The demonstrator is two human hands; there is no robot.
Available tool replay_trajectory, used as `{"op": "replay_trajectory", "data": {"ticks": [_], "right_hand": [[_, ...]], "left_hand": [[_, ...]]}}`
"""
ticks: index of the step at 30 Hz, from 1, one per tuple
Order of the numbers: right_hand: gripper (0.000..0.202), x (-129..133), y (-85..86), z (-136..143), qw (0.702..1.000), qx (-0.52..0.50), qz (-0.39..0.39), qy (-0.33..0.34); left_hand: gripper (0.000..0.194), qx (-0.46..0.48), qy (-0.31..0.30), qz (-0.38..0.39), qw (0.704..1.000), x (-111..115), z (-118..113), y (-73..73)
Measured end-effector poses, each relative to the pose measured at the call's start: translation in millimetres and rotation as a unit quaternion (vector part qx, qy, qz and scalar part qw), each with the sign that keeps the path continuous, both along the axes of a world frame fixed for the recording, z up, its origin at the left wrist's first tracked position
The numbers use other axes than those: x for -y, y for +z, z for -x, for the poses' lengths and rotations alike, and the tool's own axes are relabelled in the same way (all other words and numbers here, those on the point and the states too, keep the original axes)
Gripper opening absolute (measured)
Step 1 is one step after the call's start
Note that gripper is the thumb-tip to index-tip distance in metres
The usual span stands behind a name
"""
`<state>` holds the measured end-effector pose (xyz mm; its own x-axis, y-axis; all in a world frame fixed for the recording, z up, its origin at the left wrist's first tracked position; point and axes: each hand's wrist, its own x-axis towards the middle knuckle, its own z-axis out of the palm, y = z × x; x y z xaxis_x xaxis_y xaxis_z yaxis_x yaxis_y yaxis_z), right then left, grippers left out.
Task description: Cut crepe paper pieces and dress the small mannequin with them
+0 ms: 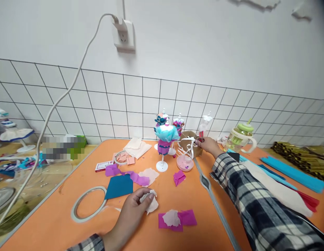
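My left hand [137, 205] is closed on a crumpled piece of whitish paper [152, 203], low over the orange table [141, 230]. Magenta paper with a pale scrap on it [189, 217] lies to its right. My right hand [207, 144] reaches to the brown paper bag [198, 151] with white ribbons at the back; its fingers are pressed together near the bag's edge, and what they hold, if anything, is too small to make out. Left of the bag stands a small white dress form [165, 148] in a purple and light-blue paper dress.
A pink bowl [185, 164] sits before the bag. Tape rolls [79, 220], a teal sheet [119, 186] and purple strips are at left. A grey strap [216, 205] runs down the right side, near a green-lidded cup [236, 137] and coloured paper rolls.
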<state>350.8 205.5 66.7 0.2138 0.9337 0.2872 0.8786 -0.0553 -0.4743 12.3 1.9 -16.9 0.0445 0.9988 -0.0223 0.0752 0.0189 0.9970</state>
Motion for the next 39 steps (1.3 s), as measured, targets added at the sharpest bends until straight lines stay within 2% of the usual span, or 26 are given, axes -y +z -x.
{"op": "replay_trajectory", "data": {"ticks": [5, 9, 12, 15, 16, 17, 19, 21, 25, 29, 31, 33, 35, 39], "right_hand": [[0.036, 0.5, -5.8, -14.7, 0.999, -0.032, -0.009, 0.000], [0.047, 22.3, -10.7, -15.5, 0.996, -0.070, -0.061, -0.013], [0.049, 60.3, -31.6, -5.7, 0.990, -0.102, -0.093, -0.010], [0.045, 110.2, -67.0, 10.7, 0.989, -0.123, -0.079, 0.001], [0.040, 126.2, -77.6, 16.8, 0.990, -0.123, -0.062, 0.018], [0.037, 140.5, -85.7, 22.8, 0.991, -0.111, -0.009, 0.078], [0.039, 162.1, -92.9, 34.1, 0.986, -0.108, 0.038, 0.121], [0.042, 173.9, -89.7, 44.1, 0.983, -0.116, 0.059, 0.132], [0.041, 179.7, -74.9, 59.4, 0.980, -0.101, 0.091, 0.148], [0.050, 185.4, -68.0, 72.7, 0.982, -0.098, 0.074, 0.143], [0.058, 190.8, -65.5, 80.8, 0.983, -0.100, 0.070, 0.140], [0.061, 196.4, -63.3, 88.9, 0.981, -0.097, 0.068, 0.156], [0.058, 200.6, -62.4, 94.5, 0.978, -0.088, 0.069, 0.176], [0.048, 202.5, -64.9, 94.5, 0.973, -0.085, 0.079, 0.197]], "left_hand": [[0.038, 0.023, -0.007, 0.008, 1.000, 0.1, -0.7, 0.7], [0.037, 0.024, 0.008, 0.000, 1.000, 2.7, -1.1, 5.2], [0.039, 0.030, 0.022, -0.002, 0.999, 4.3, -1.0, 7.0], [0.043, 0.007, 0.027, 0.007, 1.000, 2.1, 1.9, 5.9], [0.043, -0.016, 0.030, -0.001, 0.999, -0.1, 3.8, 5.0], [0.043, -0.047, 0.032, -0.018, 0.998, -3.0, 6.3, 4.1], [0.042, -0.129, 0.033, -0.073, 0.988, -10.8, 11.7, 1.6], [0.038, -0.230, 0.022, -0.143, 0.962, -18.9, 16.6, -1.0], [0.040, -0.268, 0.023, -0.176, 0.947, -24.0, 20.7, -0.8], [0.040, -0.335, 0.080, -0.307, 0.887, -7.2, 16.5, 9.9], [0.037, -0.355, 0.107, -0.345, 0.862, 3.3, 11.6, 15.0], [0.030, -0.349, 0.102, -0.334, 0.870, 9.0, 6.7, 17.5], [0.020, -0.327, 0.083, -0.286, 0.897, 7.9, 4.5, 17.4], [0.027, -0.302, 0.109, -0.224, 0.920, -3.7, 12.7, 15.7]]}}
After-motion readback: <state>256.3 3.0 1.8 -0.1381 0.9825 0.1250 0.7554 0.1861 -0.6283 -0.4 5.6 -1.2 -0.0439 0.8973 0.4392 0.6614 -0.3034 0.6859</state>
